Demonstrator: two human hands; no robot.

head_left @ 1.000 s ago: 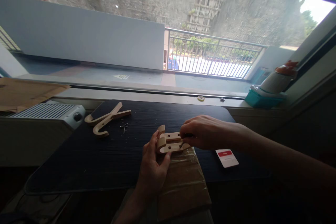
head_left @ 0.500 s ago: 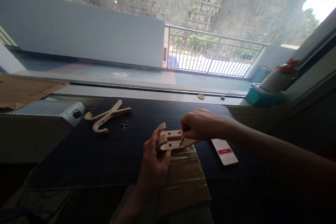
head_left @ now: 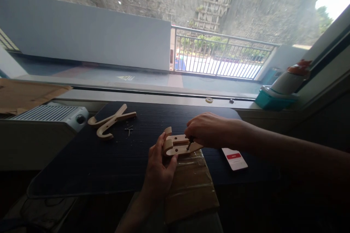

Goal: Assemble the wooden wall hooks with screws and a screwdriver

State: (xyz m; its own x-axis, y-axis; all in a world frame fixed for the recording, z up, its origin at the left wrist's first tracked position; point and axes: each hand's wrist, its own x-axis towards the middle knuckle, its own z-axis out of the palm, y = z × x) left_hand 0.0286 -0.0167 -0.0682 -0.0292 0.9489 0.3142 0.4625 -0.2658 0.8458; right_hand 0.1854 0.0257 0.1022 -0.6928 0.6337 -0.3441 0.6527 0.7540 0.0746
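Note:
My left hand [head_left: 160, 169] grips the curved end of a pale wooden hook piece [head_left: 176, 145], which rests on the far edge of a taped cardboard box [head_left: 188, 185]. My right hand [head_left: 207, 131] is closed in a pinch on a small dark tool or screw [head_left: 189, 142] set against the wood near one of its holes. What exactly the fingers pinch is too small to name. Two more wooden hooks [head_left: 111, 121] lie crossed at the far left of the dark table [head_left: 95, 160], with a few small screws [head_left: 129, 129] beside them.
A white card with a red label [head_left: 234, 158] lies right of the box. A white ribbed heater [head_left: 49, 116] stands at the left with cardboard sheets behind it. On the window sill sit a teal box [head_left: 273, 100] with a white object and two small round things.
My right hand has shifted slightly left and back over the wooden piece, still pinching at the hole. The left hand keeps its grip. The view has tilted a little.

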